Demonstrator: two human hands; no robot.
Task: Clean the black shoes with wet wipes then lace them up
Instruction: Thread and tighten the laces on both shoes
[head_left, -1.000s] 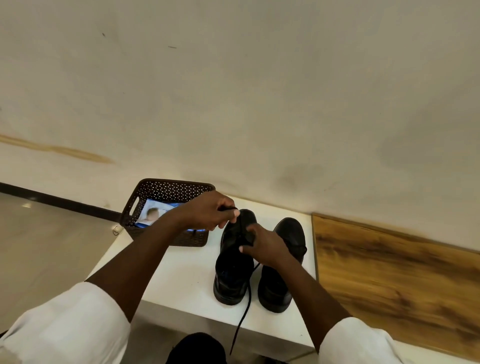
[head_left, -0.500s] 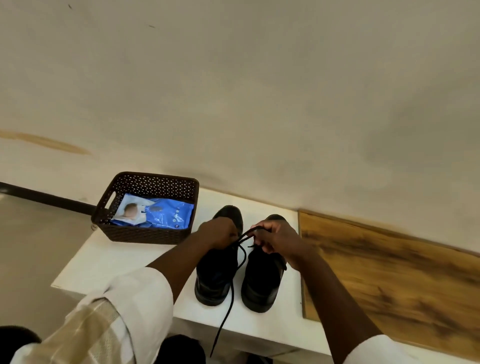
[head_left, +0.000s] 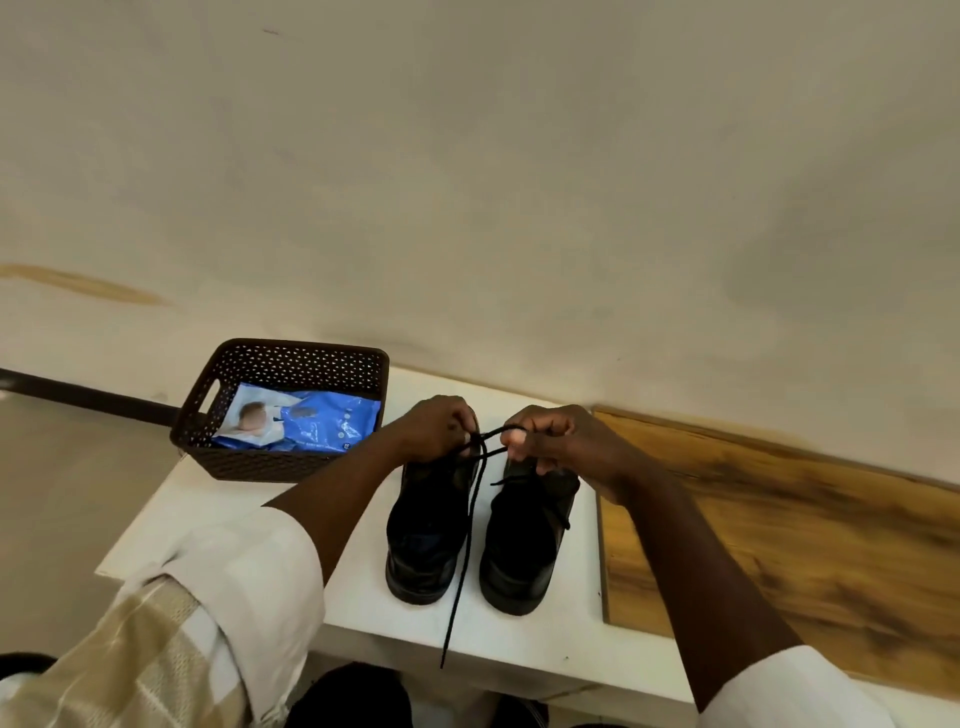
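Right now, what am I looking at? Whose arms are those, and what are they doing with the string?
The picture comes from a camera worn on a person's head, looking down, so the arms you see are that person's own. There is no machine here, just two bare hands. On a white table stand two black shoes, the left shoe and the right shoe, side by side. The string is a black shoelace. The left hand and the right hand each pinch part of it above the shoes, and one loose end hangs over the table's front edge. Beside the shoes sits a dark basket with a blue pack of wipes inside.
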